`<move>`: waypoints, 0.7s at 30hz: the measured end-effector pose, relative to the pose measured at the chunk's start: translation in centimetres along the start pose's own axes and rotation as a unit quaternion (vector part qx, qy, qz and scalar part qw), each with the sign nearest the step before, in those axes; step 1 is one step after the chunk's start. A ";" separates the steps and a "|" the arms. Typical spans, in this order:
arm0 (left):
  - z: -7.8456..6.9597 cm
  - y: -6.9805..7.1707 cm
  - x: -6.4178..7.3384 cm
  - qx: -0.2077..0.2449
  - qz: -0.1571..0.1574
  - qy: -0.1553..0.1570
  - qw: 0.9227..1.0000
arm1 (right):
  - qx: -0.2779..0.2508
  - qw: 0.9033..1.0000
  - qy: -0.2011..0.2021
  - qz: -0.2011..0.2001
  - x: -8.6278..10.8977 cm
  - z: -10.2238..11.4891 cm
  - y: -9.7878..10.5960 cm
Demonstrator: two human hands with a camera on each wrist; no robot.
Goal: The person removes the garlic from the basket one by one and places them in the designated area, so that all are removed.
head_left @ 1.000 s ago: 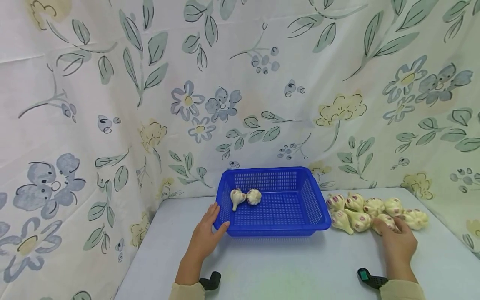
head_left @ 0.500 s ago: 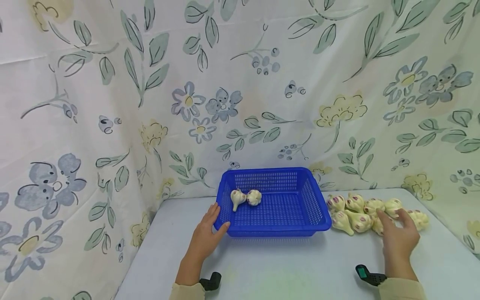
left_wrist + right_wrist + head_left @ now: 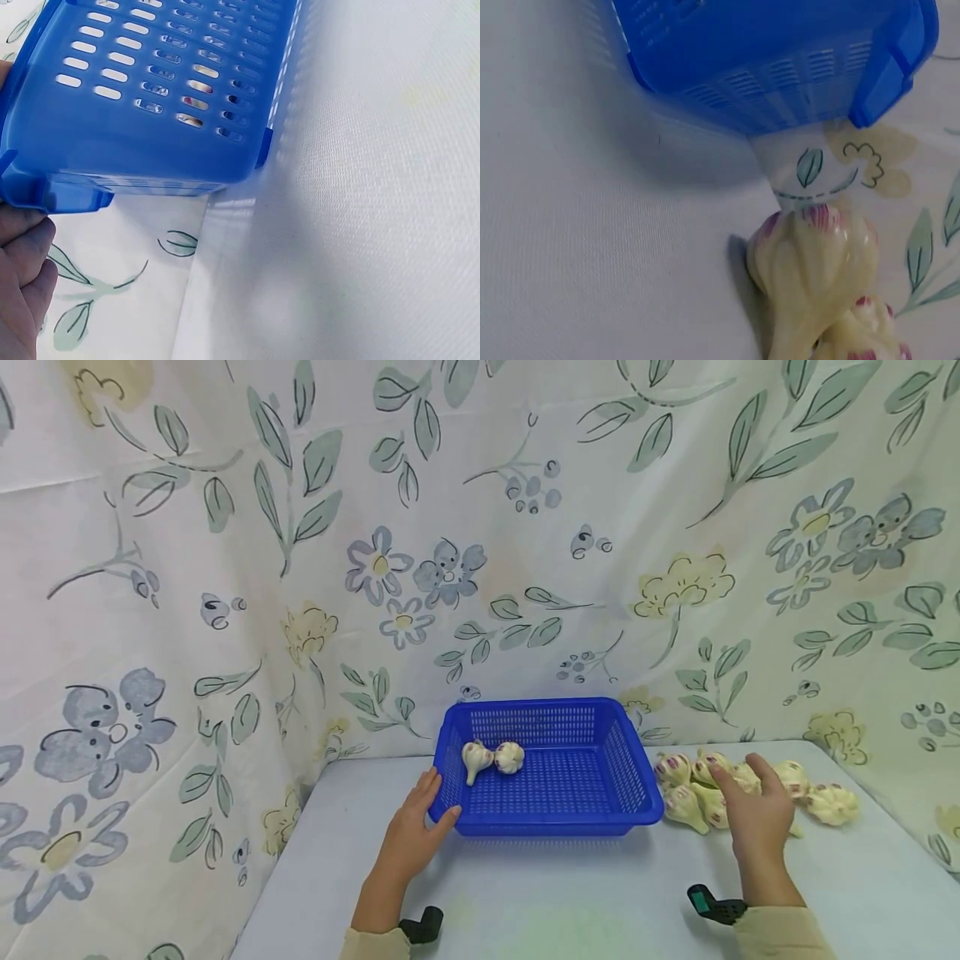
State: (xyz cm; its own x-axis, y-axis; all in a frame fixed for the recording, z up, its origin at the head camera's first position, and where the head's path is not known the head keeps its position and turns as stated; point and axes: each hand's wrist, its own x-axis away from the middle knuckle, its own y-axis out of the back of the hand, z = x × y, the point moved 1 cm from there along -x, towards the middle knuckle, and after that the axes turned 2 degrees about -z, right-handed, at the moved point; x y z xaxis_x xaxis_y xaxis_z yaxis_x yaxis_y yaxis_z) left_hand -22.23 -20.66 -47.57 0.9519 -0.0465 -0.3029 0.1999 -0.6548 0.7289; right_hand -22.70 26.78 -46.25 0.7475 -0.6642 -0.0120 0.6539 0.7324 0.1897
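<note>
A blue plastic basket [image 3: 555, 820] stands on the table with two garlic bulbs, one [image 3: 475, 760] and another [image 3: 510, 757], inside at its left end. My left hand [image 3: 412, 827] holds the basket's near-left corner by the rim; in the left wrist view, curled fingers [image 3: 26, 244] show below the rim. Over the heap of garlic bulbs [image 3: 678, 806] right of the basket is my right hand [image 3: 759, 814], thumb and forefinger spread apart, with no bulb seen in its grasp. It hides part of the heap. The right wrist view shows a purple-streaked garlic bulb [image 3: 814, 259] but no hand.
The white table [image 3: 570, 893] carries the basket and the heap. A floral cloth [image 3: 480, 568] hangs right behind and along the sides. Each wrist wears a small black device, such as the right one [image 3: 716, 906].
My right hand has come up off the front bulbs of the heap and shifted left, fingers spreading. The left hand and basket stay in place.
</note>
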 end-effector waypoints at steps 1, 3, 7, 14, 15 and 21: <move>0.0 0.0 0.0 0.000 -0.001 -0.001 1.000 | 0.002 1.000 0.006 0.003 0.2 0.1 -0.3; 0.0 0.0 0.0 0.000 0.000 0.000 1.000 | 0.003 1.000 0.025 0.011 0.6 0.4 -1.0; 0.0 0.0 0.1 0.002 0.001 0.002 1.000 | 0.022 0.997 0.060 0.037 1.5 1.1 -2.3; -0.2 0.1 0.1 0.000 0.006 0.008 1.000 | 0.060 0.984 0.146 0.080 2.5 2.4 -4.2; -0.2 0.1 0.1 -0.001 0.007 0.008 1.000 | 0.067 0.982 0.155 0.086 2.7 2.6 -4.4; -0.3 0.2 0.1 -0.004 0.009 0.010 1.000 | 0.108 0.968 0.194 0.120 3.5 3.6 -5.8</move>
State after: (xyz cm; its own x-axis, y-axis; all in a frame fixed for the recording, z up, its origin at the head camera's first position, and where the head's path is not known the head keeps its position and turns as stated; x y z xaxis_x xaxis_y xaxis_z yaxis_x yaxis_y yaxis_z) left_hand -22.02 -20.51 -47.28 0.9596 -0.0426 -0.2780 0.1854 -0.6474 0.7393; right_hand -24.29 19.72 -43.88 0.8896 -0.3429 -0.3018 0.4482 0.7823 0.4326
